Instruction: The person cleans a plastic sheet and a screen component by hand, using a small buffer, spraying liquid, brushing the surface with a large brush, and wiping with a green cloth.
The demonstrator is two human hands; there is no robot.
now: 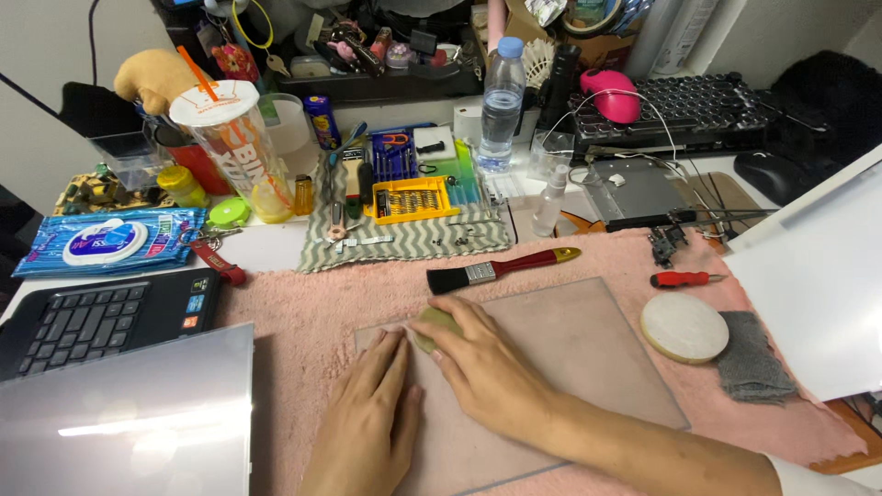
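At the left edge of the desk lies a blue pack of wipes [108,241]. Below it sits a black laptop [101,321], and a shiny grey sheet [129,413] covers its near part. Behind the wipes stands a tall clear cup [234,147] with an orange straw.

A pink towel [303,312] is spread over the middle of the desk. A flat clear glass plate [570,349] lies on the towel. The left hand [363,418] lies flat on the near left part of the plate, fingers straight and pressed down, holding nothing. The right hand [482,363] is just beside it, and the two hands touch. Its fingers are bent around a small green-yellow pad [432,323] and press it onto the far left corner of the plate.

Just past the plate's far edge lies a brush [501,269] with a red handle and black hairs. Behind it is a striped cloth [404,239] with a yellow tool box [412,198] on it. A water bottle [503,106] stands farther back.

Right of the plate, on the towel, lies a round white disc [684,327]. A grey rag [751,358] touches its right side. A small red screwdriver [684,278] lies behind the disc. A big white sheet [818,276] covers the right edge of the desk.
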